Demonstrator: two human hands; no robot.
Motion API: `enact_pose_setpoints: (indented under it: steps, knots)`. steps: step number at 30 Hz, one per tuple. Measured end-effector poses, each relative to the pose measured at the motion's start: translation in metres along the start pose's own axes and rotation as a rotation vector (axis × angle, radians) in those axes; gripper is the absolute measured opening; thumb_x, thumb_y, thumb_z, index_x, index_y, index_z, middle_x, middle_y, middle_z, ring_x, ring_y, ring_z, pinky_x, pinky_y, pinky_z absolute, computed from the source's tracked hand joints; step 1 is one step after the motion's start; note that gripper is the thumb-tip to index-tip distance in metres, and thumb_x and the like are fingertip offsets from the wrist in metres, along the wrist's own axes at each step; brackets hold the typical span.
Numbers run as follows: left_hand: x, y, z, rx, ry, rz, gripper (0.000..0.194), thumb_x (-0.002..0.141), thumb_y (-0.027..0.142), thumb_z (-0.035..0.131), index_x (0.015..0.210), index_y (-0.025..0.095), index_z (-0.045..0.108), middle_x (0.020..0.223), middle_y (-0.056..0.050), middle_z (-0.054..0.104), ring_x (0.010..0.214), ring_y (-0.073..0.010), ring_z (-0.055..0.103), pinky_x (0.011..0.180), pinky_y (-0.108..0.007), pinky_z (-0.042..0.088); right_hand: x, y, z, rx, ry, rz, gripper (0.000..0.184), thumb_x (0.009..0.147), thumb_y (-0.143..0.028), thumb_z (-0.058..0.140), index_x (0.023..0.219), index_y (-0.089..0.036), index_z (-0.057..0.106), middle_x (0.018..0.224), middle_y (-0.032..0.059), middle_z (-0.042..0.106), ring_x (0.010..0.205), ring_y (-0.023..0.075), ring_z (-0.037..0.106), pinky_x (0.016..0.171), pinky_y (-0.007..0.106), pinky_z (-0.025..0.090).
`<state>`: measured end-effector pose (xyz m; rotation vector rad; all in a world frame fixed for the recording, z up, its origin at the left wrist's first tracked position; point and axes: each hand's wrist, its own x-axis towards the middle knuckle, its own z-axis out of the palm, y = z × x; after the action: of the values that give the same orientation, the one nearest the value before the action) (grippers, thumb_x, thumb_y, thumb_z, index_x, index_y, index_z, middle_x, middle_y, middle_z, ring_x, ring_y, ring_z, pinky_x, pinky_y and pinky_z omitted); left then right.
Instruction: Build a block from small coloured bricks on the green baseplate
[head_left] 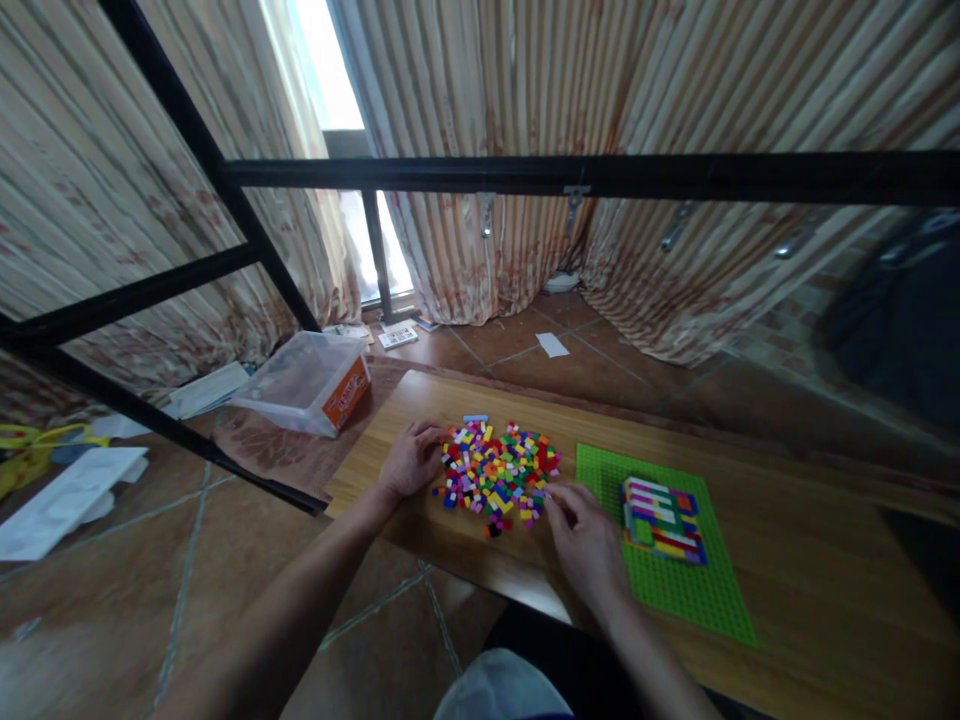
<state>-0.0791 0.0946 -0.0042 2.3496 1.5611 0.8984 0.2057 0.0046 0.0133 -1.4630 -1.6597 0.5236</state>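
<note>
At the near edge of the table, my right hand was bent over the right side of the pile of bricks, thumb and forefinger close together; I could not tell whether they pinched a brick. A little farther out, my left hand rested at the pile's left side, its fingers loosely parted and gripping nothing that showed. The pile lay between them, a roughly round scatter with no clear long axis, right up against the fingertips of both. Just to the right of my right hand lay the green plate, with the built block on it, its coloured strips running mostly left to right. So the plate was on my right hand's side, with the pile between it and my left hand. Past the table's far left corner, a clear plastic box with an orange label sat on the floor, and a sheet of paper lay beyond. Behind a black metal bar hung the striped curtains.
</note>
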Motion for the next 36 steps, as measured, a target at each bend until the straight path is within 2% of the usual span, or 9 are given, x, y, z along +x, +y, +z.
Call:
enact_pose_setpoints:
  steps: [8,12,18,23,25,29,32,36]
  knots:
    - [-0.014,0.032,0.025,-0.054,0.061,-0.016,0.029,0.087,0.011,0.047,0.106,0.02,0.067,0.112,-0.009,0.066,0.105,-0.0205,0.061,0.096,-0.038,0.051,0.008,-0.003,0.009,0.018,-0.005,-0.028,0.025,0.093,-0.032,0.05,0.095,-0.022,0.073,0.101,0.0068,0.071,0.095,0.0208,0.067,0.085,0.034,0.053]
    - [-0.012,0.046,0.032,-0.12,0.145,-0.129,0.031,0.089,0.011,0.044,0.107,0.02,0.067,0.112,-0.009,0.066,0.106,-0.0201,0.062,0.096,-0.037,0.052,0.008,0.0,0.004,0.006,0.018,-0.026,0.024,0.093,-0.031,0.05,0.094,-0.022,0.073,0.1,0.007,0.072,0.095,0.0212,0.067,0.084,0.035,0.053]
    - [-0.006,0.066,0.044,-0.346,0.35,-0.313,0.031,0.088,0.012,0.043,0.106,0.02,0.067,0.108,-0.007,0.066,0.103,-0.0187,0.063,0.096,-0.036,0.051,-0.001,0.001,0.003,0.044,0.001,-0.011,0.023,0.094,-0.03,0.05,0.097,-0.023,0.072,0.102,0.0068,0.072,0.096,0.0209,0.068,0.087,0.036,0.053]
    - [-0.014,0.061,0.036,-0.482,0.484,-0.428,0.029,0.088,0.018,0.045,0.107,0.02,0.066,0.105,-0.006,0.066,0.099,-0.0187,0.062,0.095,-0.037,0.051,-0.012,0.002,-0.003,0.073,0.013,-0.005,0.022,0.093,-0.031,0.052,0.097,-0.024,0.073,0.105,0.0061,0.073,0.103,0.0216,0.067,0.098,0.04,0.05]
    - [-0.021,0.056,0.026,-0.431,0.448,-0.445,0.029,0.087,0.018,0.045,0.106,0.02,0.066,0.107,-0.006,0.066,0.101,-0.0193,0.062,0.096,-0.038,0.05,-0.018,0.002,-0.008,0.087,-0.008,0.008,0.023,0.094,-0.032,0.051,0.098,-0.024,0.072,0.105,0.0064,0.072,0.103,0.0214,0.067,0.095,0.039,0.052]
    - [-0.037,0.051,0.013,-0.281,0.269,-0.409,0.024,0.084,0.017,0.05,0.101,0.02,0.068,0.112,-0.008,0.065,0.106,-0.0215,0.061,0.098,-0.041,0.05,-0.031,-0.002,-0.019,0.105,-0.063,0.035,0.024,0.096,-0.033,0.049,0.1,-0.024,0.072,0.106,0.0073,0.072,0.1,0.021,0.068,0.089,0.036,0.054]
    - [-0.042,0.052,0.013,-0.191,0.218,-0.345,0.02,0.085,0.021,0.055,0.1,0.021,0.069,0.114,-0.009,0.064,0.11,-0.0228,0.06,0.099,-0.042,0.051,-0.042,-0.005,-0.025,0.123,-0.112,0.052,0.025,0.096,-0.034,0.049,0.099,-0.025,0.072,0.104,0.0069,0.072,0.098,0.0205,0.068,0.086,0.034,0.055]
    - [-0.03,0.055,0.017,-0.089,0.195,-0.31,0.025,0.086,0.017,0.051,0.101,0.02,0.07,0.112,-0.01,0.065,0.107,-0.0226,0.061,0.097,-0.041,0.052,-0.056,-0.004,-0.032,0.146,-0.157,0.066,0.024,0.096,-0.034,0.05,0.099,-0.025,0.072,0.101,0.0054,0.073,0.094,0.0193,0.069,0.083,0.031,0.055]
